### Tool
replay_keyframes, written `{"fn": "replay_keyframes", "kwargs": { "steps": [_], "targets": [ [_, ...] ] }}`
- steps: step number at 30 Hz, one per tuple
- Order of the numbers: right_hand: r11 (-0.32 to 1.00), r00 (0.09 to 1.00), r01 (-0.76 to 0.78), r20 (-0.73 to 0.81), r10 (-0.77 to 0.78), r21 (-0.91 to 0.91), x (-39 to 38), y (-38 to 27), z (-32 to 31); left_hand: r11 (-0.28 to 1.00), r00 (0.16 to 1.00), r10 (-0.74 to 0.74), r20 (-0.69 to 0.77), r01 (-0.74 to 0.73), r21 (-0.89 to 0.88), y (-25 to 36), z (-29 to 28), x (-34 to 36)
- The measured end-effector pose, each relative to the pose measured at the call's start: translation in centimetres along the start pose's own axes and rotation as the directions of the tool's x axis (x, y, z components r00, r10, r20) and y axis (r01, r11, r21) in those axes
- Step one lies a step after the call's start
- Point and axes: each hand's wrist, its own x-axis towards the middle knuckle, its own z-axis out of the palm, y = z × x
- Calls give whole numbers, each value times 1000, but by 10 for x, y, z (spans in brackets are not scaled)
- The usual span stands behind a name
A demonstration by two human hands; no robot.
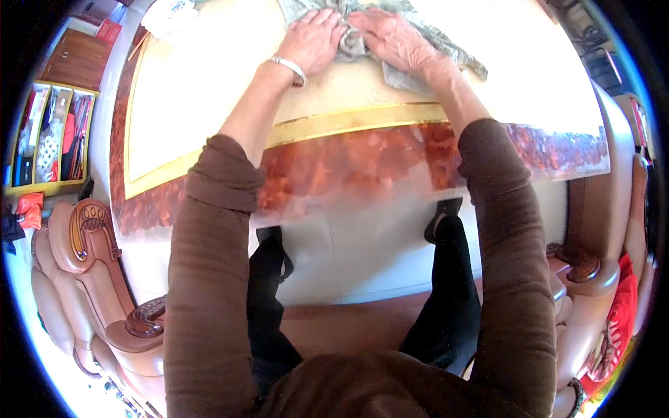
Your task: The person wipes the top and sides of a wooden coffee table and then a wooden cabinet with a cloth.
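Note:
My left hand (313, 42), with a bracelet on the wrist, lies palm down on a crumpled grey cloth (418, 80) at the top of the view, its fingers stretched out. Beside it my right hand (397, 43) has its fingers bent over bunched folds of the same cloth, gripping it. The cloth rests on a cream tabletop (185, 104) with a gold line and a glossy red marbled border. A small white item (167, 15) sits at the table's upper left, too indistinct to name.
Brown padded seats with carved trim (83, 258) stand at left and right, with red fabric (617, 313) on the right one. A yellow compartment shelf (52, 139) full of items and a wooden cabinet (70, 56) are at left. My legs and feet are below the table edge.

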Motion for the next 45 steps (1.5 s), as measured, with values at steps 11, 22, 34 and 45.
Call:
{"fn": "replay_keyframes", "kwargs": {
  "steps": [11, 22, 34, 45],
  "targets": [
    [918, 921, -380, 42, 387, -117, 51, 24, -6, 969, 971, -230, 70, 235, -74, -37, 27, 60],
    [909, 911, -412, 1, 413, -56, -32, -116, -11, 962, 977, -210, -34, 200, -188, 60, -40, -65],
    [937, 934, -350, 73, 349, -7, -73, -207, -22, 925, 959, -278, -49, 254, -282, 115, -128, -154],
    [416, 362, -708, -213, 908, 571, -269, -261, -45, 938, 954, -214, 210, 261, -227, 94, -68, -72]
  ]
}}
